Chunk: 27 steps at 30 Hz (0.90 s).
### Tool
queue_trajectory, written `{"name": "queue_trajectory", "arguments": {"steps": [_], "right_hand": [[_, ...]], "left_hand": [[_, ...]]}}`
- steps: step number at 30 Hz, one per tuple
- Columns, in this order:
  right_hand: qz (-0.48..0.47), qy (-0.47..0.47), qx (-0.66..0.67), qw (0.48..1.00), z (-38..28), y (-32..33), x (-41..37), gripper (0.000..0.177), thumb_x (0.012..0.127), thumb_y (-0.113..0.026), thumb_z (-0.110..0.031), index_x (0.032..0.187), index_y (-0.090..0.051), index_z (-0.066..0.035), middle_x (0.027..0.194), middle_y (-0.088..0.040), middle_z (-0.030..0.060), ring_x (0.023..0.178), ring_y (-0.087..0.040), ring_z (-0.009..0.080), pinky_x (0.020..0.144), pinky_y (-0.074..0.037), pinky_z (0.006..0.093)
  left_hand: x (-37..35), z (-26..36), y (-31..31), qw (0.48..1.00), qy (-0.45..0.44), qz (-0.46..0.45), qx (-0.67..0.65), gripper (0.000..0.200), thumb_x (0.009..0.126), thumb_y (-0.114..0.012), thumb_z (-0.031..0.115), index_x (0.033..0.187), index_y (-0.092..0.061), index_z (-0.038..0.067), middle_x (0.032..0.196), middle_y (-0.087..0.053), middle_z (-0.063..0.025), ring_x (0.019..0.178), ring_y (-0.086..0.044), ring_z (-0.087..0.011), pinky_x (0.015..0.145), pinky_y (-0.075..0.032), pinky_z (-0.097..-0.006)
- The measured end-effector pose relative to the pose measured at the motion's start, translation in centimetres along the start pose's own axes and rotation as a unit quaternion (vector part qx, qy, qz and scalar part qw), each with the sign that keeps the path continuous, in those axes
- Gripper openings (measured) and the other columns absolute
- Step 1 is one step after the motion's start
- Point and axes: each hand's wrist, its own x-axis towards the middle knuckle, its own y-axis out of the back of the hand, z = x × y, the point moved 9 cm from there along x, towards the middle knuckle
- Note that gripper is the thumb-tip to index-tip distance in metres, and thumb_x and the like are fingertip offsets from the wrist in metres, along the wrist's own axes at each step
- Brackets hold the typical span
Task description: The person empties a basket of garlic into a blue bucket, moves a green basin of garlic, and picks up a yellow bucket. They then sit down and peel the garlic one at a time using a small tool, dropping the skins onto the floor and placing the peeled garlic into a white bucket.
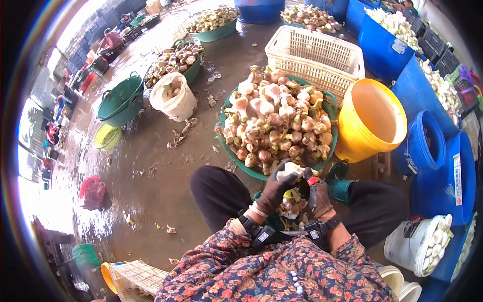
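My left hand [272, 194], in a dark glove, is closed round a pale garlic bulb [293, 170] above the near rim of a green basin. Close beside it, my gloved right hand [319, 198] has its fingers curled in. A small red piece [313, 180] shows at those fingers; I cannot make out what it belongs to. Right in front of me, the green basin [334, 142] is heaped with unpeeled garlic bulbs [275, 118]. Below my hands, between my knees, lie more garlic bulbs and trimmings [292, 204], partly covered by my hands.
A yellow bucket [352, 132] and a cream crate [287, 49] stand beside the basin. Blue tubs [410, 80] of pale garlic line the right side. A white bucket [405, 246] of peeled bulbs is near my right. Scraps litter the wet floor [151, 186]; people sit far left.
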Motion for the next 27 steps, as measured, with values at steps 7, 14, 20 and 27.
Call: {"name": "queue_trajectory", "arguments": {"steps": [7,14,20,27], "right_hand": [[-0.021,0.124,-0.104,0.987,-1.9,0.7,-0.5,0.033,0.084,-0.064,-0.036,0.079,-0.065,-0.003,0.071,-0.059,-0.0027,0.065,-0.049,0.0046,0.055,-0.041,0.0234],[-0.021,0.159,-0.247,0.956,-2.3,1.5,-0.7,0.033,0.087,-0.058,-0.029,0.076,-0.061,0.001,0.06,-0.055,0.0015,0.058,-0.048,0.0079,0.052,-0.04,0.0301],[-0.045,0.091,-0.152,0.983,-1.5,2.5,-0.8,0.029,0.088,-0.057,-0.029,0.086,-0.061,0.0,0.068,-0.056,-0.0013,0.06,-0.048,0.0073,0.052,-0.04,0.0268],[-0.157,-0.203,0.127,0.958,3.0,1.0,-2.9,0.05,0.085,-0.046,-0.06,0.099,-0.057,-0.013,0.07,-0.055,0.0035,0.059,-0.056,0.0175,0.049,-0.045,0.0293]], "left_hand": [[-1.9,1.6,-1.8,0.898,-0.141,-0.054,0.414,0.058,0.07,-0.076,0.008,0.119,-0.047,-0.001,0.108,-0.056,-0.0084,0.099,-0.055,-0.015,0.089,-0.046,-0.0291],[-1.8,2.5,-2.4,0.851,-0.109,-0.083,0.508,0.052,0.069,-0.078,0.02,0.11,-0.056,-0.004,0.105,-0.059,-0.0071,0.097,-0.055,-0.0138,0.084,-0.045,-0.0285],[-2.1,1.0,-3.0,0.939,0.11,-0.116,0.306,0.05,0.075,-0.07,0.02,0.116,-0.052,-0.004,0.1,-0.06,-0.0051,0.089,-0.055,-0.0123,0.081,-0.044,-0.0262],[-1.4,-1.9,-3.5,0.966,0.026,-0.111,0.233,0.05,0.074,-0.07,0.012,0.117,-0.047,-0.001,0.107,-0.057,-0.0064,0.096,-0.055,-0.0146,0.085,-0.044,-0.0291]]}}
